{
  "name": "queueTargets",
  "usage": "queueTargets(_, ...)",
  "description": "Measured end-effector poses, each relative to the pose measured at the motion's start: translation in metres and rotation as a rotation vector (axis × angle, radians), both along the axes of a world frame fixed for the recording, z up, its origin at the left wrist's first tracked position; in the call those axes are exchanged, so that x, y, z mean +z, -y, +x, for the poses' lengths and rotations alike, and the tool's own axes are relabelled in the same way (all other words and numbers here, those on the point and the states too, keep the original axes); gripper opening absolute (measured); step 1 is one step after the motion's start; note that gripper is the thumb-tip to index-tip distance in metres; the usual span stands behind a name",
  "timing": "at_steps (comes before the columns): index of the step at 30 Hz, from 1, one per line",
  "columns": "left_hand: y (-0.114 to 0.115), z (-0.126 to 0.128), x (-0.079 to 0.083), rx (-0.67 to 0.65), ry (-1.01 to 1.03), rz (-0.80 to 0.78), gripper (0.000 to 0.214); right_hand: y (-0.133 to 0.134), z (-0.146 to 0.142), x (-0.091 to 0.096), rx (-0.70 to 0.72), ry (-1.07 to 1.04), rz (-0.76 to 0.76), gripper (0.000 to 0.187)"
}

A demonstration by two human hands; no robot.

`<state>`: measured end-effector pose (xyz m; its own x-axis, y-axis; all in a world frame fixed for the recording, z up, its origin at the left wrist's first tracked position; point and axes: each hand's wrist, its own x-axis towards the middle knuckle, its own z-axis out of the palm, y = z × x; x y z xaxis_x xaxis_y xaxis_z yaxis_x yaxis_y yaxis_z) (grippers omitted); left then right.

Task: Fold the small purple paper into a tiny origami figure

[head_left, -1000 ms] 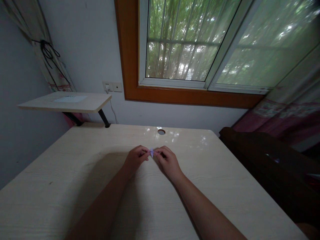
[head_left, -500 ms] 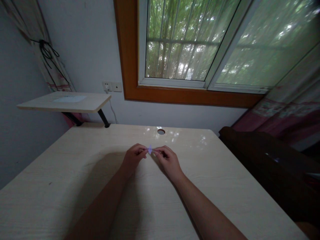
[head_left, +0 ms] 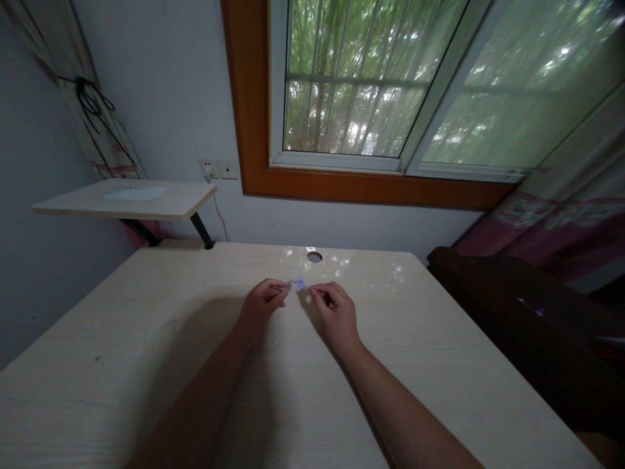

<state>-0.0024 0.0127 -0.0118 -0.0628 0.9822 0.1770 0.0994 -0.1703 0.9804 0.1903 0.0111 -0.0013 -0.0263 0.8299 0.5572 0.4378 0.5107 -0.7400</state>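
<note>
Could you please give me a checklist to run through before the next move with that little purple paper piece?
1. The small lilac folded paper piece sits between the fingertips of both hands: ok.
2. The left hand pinches its left end: ok.
3. The right hand grips its right end: cannot tell, blurred.
4. The paper is apart from the round cable hole in the pale wooden desk: ok.
5. The folds are readable in this dim light: not ok.

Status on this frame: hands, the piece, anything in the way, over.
Left hand pinches small purple paper piece over desk. Right hand curled beside it, contact unclear. Cable hole beyond, nothing between hands.
</note>
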Motion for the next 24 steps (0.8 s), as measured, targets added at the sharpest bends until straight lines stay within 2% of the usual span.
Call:
queueTargets(4, -0.003, -0.002, -0.004, 0.013, 0.001, 0.0, 0.03, 0.002, 0.004, 0.005, -0.107, -0.014, 0.07, 0.014)
queueTargets(13, 0.0, -0.004, -0.001, 0.013, -0.06, -0.016, 0.027, 0.005, 0.004, 0.008, -0.214, -0.045, 0.121, 0.014)
queueTargets(18, 0.0, -0.004, -0.004, 0.017, -0.052, -0.019, 0.027, 0.0, 0.006, 0.004, -0.248, -0.13, 0.059, 0.018)
queueTargets(24, -0.002, -0.005, -0.006, 0.007, -0.049, -0.036, 0.025, -0.011, 0.007, -0.007, -0.153, -0.332, -0.109, 0.023)
